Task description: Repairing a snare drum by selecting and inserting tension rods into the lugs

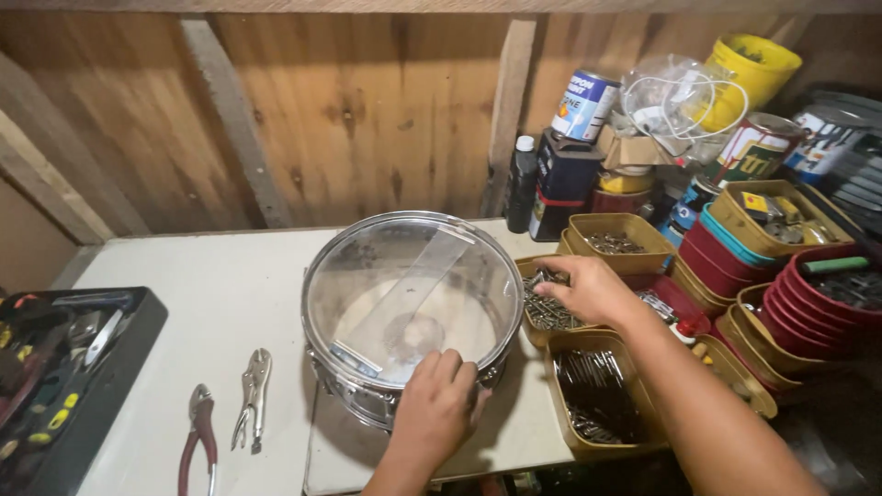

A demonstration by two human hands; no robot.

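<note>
Left hand (436, 404): fingers curled, steadying the near rim of the snare drum (411, 308).
Right hand (588, 289): right of drum, fingers spread, picking in a tub of screws (548, 308).

I see red-handled pliers (197, 439) beside locking pliers (253, 397) | black toolbox (64, 386) at left | paint cans (584, 106), yellow bucket (755, 69) against wooden wall (349, 110)

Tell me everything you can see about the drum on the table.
The drum is a shallow round snare type with a shiny metal rim and shell and a clear head. It sits upright on the white table. A clear plastic strip lies across the head. The left hand rests on its near rim.
</note>
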